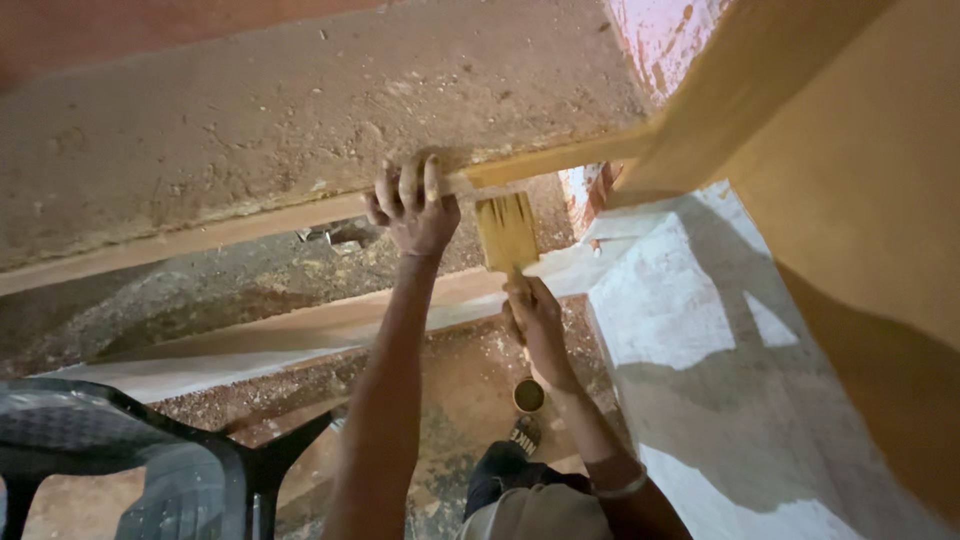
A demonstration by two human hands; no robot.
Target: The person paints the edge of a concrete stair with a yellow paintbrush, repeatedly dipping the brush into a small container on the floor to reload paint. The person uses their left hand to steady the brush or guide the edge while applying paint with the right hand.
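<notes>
Left of the ledge edge (300, 215), plastic chair (130, 450) stood below. Left hand (412, 212) gripped that edge, fingers curled over. Right hand (535, 320) pinched the paintbrush (506, 232) just under it. Risked dripping yellow paint; overloaded bristles.

No packages, labels, signs or screens were visible anywhere in the view at this moment.

left hand (412, 210): raised, fingers curled | right hand (535, 320): apparently fisted
</notes>
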